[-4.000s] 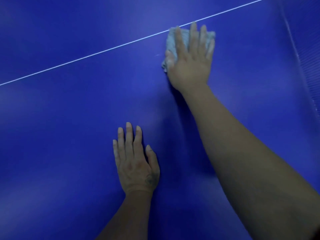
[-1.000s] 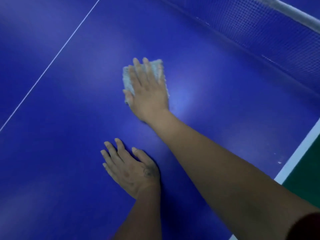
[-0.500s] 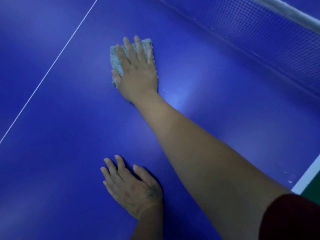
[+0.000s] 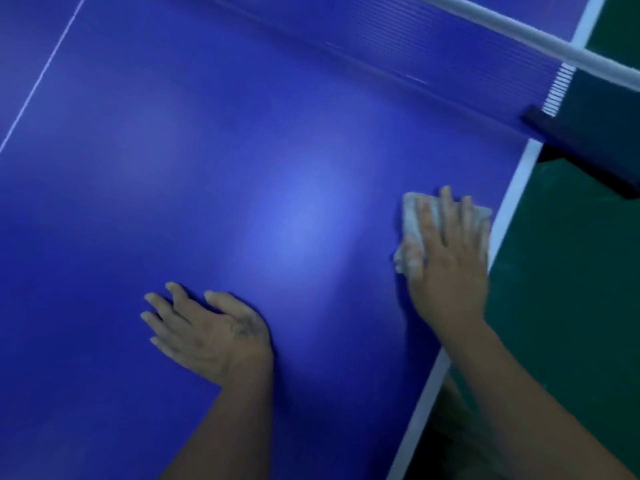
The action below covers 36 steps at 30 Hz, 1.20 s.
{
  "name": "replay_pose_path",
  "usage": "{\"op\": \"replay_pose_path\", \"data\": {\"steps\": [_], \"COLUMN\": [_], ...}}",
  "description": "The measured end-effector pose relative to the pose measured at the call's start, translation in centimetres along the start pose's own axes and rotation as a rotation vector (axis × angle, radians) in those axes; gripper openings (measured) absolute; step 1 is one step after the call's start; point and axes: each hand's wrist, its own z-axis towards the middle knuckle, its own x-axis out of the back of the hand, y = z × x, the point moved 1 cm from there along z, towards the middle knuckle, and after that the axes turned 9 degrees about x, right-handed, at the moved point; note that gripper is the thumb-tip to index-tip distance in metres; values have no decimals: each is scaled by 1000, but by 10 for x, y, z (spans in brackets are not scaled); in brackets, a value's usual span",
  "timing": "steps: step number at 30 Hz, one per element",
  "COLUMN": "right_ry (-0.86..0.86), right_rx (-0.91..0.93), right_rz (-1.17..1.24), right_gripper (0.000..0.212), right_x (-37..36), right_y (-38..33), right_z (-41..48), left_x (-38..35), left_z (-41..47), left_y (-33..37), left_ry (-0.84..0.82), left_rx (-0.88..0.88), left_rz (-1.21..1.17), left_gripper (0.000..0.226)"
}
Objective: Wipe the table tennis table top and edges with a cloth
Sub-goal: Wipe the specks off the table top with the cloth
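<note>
The blue table tennis table top [image 4: 242, 168] fills most of the head view. A pale grey cloth [image 4: 410, 225] lies flat on it close to the white right edge line [image 4: 512, 188]. My right hand [image 4: 446, 261] presses down on the cloth with straight fingers spread over it. My left hand [image 4: 204, 327] rests flat on the bare blue surface nearer to me, fingers spread, holding nothing. The cloth is mostly hidden under my right hand.
The net [image 4: 450, 60] with its white top band [image 4: 519, 36] runs across the far right. Its dark clamp post [image 4: 595, 140] juts out over the table's right edge. Green floor [image 4: 571, 306] lies beyond that edge. A thin white centre line [image 4: 41, 74] crosses at left.
My right hand has slid the cloth from the middle of the table to the right, up to the white edge line. My left hand stays planted on the surface.
</note>
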Motion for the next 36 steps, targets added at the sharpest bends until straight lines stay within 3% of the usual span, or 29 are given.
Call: {"op": "replay_pose_path", "data": {"steps": [2,6,7,11,15,16,20,21,25,27,31,36], "right_ry": [-3,-10,22,-1,0,19,-26,-24,-45,-22,-22,-62], "right_rx": [-131,364,375,-38,413,424,12,59,558,574,366,789], "right_rz": [9,40,30,21,28,16,20,23,92,62,73,136], "right_gripper": [62,61,62,69,66,67,69,69,61,60,62,62], "right_x": [4,-3,0,14,4,5,11,8,0,2,3,-1], "right_y": [3,-32,-22,10,-1,14,53,47,42,54,49,24], "right_z": [-9,-41,-39,-20,-44,-32,27,26,5,43,107,114], "left_x": [1,9,11,13,0,-6,-31,-35,-44,-44,-43,-45], "left_z": [0,-3,-6,-47,-90,-92,-79,-76,-76,-77,-76,-74], "left_y": [1,0,-1,12,64,79,122,126,128,129,132,129], "left_ry": [-22,-82,-107,-196,-270,-278,-219,-192,-123,-117,-131,-150], "left_rx": [-3,-10,-43,-240,-392,-415,-378,-374,-400,-399,-384,-382], "left_rz": [9,-10,-32,-87,-221,-228,-68,-29,18,29,36,36], "left_gripper": [61,62,60,55,53,53,62,64,62,61,61,60]}}
